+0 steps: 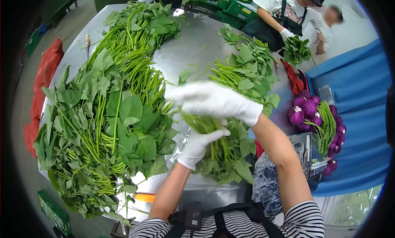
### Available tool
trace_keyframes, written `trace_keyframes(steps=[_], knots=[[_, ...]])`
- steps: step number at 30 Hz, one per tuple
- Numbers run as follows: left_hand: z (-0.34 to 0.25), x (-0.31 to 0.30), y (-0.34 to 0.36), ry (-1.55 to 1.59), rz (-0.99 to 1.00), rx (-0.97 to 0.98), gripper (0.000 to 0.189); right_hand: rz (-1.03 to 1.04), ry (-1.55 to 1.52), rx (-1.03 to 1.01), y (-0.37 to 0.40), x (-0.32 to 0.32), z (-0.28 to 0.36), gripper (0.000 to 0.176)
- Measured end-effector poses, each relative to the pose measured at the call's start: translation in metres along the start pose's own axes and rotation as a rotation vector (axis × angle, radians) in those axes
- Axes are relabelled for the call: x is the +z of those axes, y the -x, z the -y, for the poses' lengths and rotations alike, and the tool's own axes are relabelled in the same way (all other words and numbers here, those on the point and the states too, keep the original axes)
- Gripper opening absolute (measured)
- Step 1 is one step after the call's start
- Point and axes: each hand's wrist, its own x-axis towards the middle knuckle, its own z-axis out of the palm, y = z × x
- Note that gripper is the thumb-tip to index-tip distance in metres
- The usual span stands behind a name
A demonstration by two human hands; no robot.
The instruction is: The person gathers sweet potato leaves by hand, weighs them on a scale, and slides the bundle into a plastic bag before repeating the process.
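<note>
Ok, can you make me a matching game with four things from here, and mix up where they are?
Things:
1. Bunch
2. Purple bundles
3. Orange handle
4. Red sack

Places:
A. Near the blue curtain
B. Off the left side of the table
C. Gripped in the left hand
D. At the edge of the table nearest the person

Right pairs: 1-C, 2-A, 3-D, 4-B
</note>
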Motion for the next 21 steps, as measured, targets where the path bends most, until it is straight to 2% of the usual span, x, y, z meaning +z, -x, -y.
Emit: trace_keyframes(steps=[1, 3, 5, 7, 9, 10, 13, 18, 20, 21], knots=[[-0.002, -0.008, 0.002, 0.03, -0.012, 0.015, 0.028, -0.169, -0.363, 0.032, 0.0, -0.008, -0.003, 0.028], [-0.002, -0.027, 0.008, 0.237, 0.015, 0.128, 0.028, -0.511, -0.405, -0.064, -0.006, -0.041, -0.049, 0.031], [-0.006, -0.034, 0.016, 0.339, 0.054, 0.206, 0.027, -0.59, 0.061, 0.237, 0.006, -0.06, -0.117, 0.034], [-0.01, -0.031, 0.023, 0.496, 0.142, 0.194, 0.03, -0.495, 0.293, 0.387, 0.022, -0.05, -0.165, 0.043], [-0.009, -0.026, 0.026, 0.497, 0.184, 0.182, 0.03, -0.348, 0.798, 0.365, 0.029, -0.037, -0.168, 0.055], [-0.007, -0.023, 0.026, 0.432, 0.197, 0.137, 0.031, -0.313, 0.83, 0.363, 0.03, -0.032, -0.169, 0.062], [-0.002, -0.015, 0.029, 0.35, 0.195, 0.059, 0.031, -0.238, 0.984, 0.411, 0.03, -0.027, -0.169, 0.06], [0.006, -0.016, 0.026, 0.341, 0.144, 0.031, 0.031, -0.255, 0.966, 0.489, 0.031, -0.033, -0.185, 0.051], [0.004, -0.019, 0.025, 0.335, 0.14, 0.041, 0.031, -0.383, 0.702, 0.425, 0.036, -0.037, -0.184, 0.043], [0.004, -0.021, 0.025, 0.336, 0.131, 0.035, 0.031, -0.376, 0.705, 0.422, 0.04, -0.039, -0.184, 0.043]])
